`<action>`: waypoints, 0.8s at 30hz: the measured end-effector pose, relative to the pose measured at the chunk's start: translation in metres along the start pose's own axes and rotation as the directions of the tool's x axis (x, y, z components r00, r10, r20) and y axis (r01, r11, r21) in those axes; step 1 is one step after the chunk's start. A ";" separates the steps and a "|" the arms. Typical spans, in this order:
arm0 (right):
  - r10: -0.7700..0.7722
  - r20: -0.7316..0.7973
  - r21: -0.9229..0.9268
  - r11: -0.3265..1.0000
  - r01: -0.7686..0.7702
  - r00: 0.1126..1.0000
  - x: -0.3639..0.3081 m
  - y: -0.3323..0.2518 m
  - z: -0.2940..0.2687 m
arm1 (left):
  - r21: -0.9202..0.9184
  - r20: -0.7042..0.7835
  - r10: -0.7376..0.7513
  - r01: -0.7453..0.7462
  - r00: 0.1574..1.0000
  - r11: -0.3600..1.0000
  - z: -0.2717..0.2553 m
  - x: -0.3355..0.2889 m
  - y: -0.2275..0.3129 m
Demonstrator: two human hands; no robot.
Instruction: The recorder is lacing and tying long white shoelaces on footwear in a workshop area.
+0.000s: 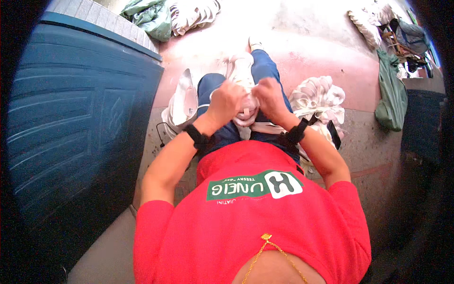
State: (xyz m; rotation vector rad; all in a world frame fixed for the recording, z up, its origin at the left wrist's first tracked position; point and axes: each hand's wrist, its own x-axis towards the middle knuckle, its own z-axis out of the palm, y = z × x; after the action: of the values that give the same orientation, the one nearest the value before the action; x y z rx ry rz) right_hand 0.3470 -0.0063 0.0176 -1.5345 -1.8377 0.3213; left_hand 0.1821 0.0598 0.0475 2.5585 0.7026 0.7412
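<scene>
A bundle of stacked white and pale pink curved pieces lies between my knees. It looks like layered soft material, perhaps shoe parts, but I cannot tell the exact kind. Over its near end, my left hand is closed in a fist-like pinch. My right hand is closed in the same way, a short gap away on the other side. Both hands are slightly blurred, and whatever is between the fingers is hidden. A thin pale strip curves out beside the left hand. Dark bands circle both wrists.
Loose white curved pieces lie to my left, and a larger heap to my right. A blue panelled door stands at the left. Green sacks and more white bundles are farther off. A dark cable lies on the floor.
</scene>
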 end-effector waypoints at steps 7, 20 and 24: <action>0.233 -0.109 0.220 0.954 -0.205 0.966 0.056 0.019 -0.005 | -0.298 0.151 -0.490 0.512 0.859 0.806 -0.015 0.052 -0.036; 0.774 0.034 0.313 0.592 -0.742 0.632 -0.084 0.095 -0.031 | -0.273 0.309 -0.918 0.948 0.250 0.167 -0.013 -0.219 -0.203; 0.842 0.055 0.307 0.497 -0.812 0.536 -0.072 0.069 -0.039 | 0.153 0.223 -0.905 0.904 0.363 0.400 -0.022 -0.188 -0.189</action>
State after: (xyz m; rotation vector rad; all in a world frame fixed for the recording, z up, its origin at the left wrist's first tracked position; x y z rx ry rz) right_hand 0.4274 -0.0652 -0.0213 -2.0678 -0.7513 0.9052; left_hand -0.0359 0.1109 -0.0988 1.7001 1.7738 -0.0324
